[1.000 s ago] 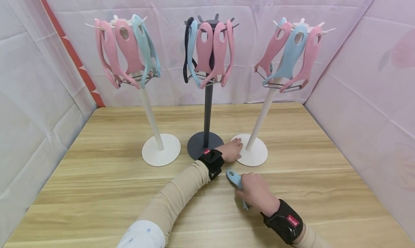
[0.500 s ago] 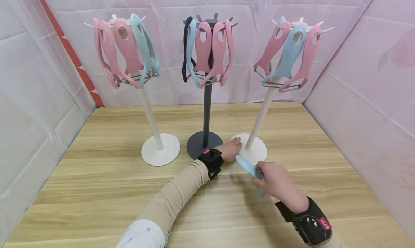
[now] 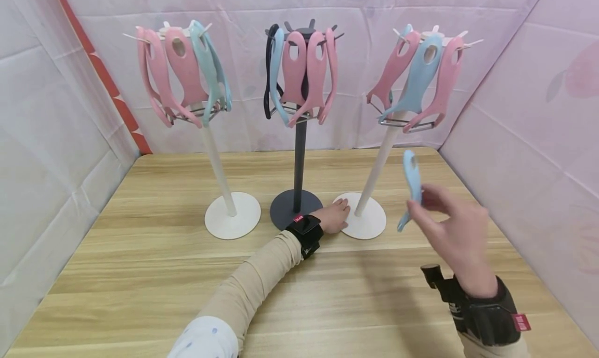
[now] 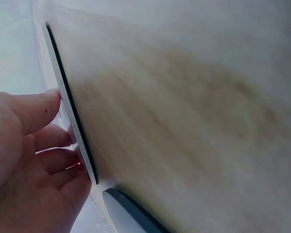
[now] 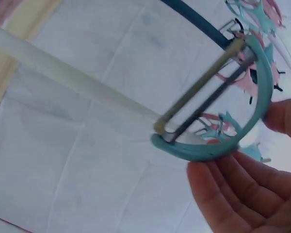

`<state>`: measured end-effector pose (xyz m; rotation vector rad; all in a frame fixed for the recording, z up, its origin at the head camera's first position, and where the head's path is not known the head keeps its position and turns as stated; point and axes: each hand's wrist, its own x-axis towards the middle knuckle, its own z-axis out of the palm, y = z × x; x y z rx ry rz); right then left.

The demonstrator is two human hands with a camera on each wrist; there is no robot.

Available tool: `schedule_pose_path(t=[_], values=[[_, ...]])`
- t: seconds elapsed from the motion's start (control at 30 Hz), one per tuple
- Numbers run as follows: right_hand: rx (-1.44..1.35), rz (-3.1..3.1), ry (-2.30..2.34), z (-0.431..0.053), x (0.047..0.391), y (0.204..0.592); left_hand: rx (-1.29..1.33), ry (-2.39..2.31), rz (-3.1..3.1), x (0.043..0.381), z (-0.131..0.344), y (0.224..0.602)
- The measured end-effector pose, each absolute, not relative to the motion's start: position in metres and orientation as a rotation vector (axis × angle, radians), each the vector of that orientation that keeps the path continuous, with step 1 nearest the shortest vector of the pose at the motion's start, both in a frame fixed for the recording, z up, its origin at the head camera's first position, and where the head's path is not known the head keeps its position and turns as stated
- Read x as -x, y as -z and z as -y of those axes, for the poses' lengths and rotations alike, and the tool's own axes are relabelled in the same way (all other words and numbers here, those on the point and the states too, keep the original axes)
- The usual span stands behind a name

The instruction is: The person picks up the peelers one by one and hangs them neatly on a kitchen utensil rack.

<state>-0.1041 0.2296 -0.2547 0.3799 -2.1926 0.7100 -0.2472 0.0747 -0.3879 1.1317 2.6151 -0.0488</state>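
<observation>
My right hand (image 3: 460, 233) pinches a light blue peeler (image 3: 412, 173) between thumb and fingers, raised above the table to the right of the right white stand (image 3: 380, 163). In the right wrist view, the double metal blade bar of the peeler (image 5: 262, 97) faces the camera, with the handle hidden toward the fingers. On the round base (image 3: 373, 223) of that stand lies my left hand (image 3: 333, 216), fingers stretched out. The left wrist view has the thumb and fingers (image 4: 56, 158) along the rim of the base. Pink and blue peelers (image 3: 423, 72) hang from this stand's prongs.
A dark grey stand (image 3: 298, 166) in the middle and a white stand (image 3: 217, 166) at the left bear pink, blue and black peelers. A wood-grain table (image 3: 154, 275) lies below. Pale cloth walls (image 3: 529, 155) enclose its back and sides.
My right hand has risen and moved right and away from me with the blue peeler, turning it nearly upright. My left hand stays on the white base.
</observation>
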Motion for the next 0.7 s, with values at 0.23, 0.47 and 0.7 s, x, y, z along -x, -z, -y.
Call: schedule_pose_path(t=[0.23,0.47,0.7], values=[[-0.293,1.900,-0.938,-0.231,0.119,0.235,-1.139,0.052,-2.611,0.250,-0.076,0.391],[-0.215,1.657,-1.019,-0.238,0.149,0.205,-1.136,0.071,-2.610,0.251,-0.076,0.391],[-0.135,1.665,-1.007,-0.246,0.184,0.174,-1.125,0.047,-2.604,0.250,-0.076,0.389]])
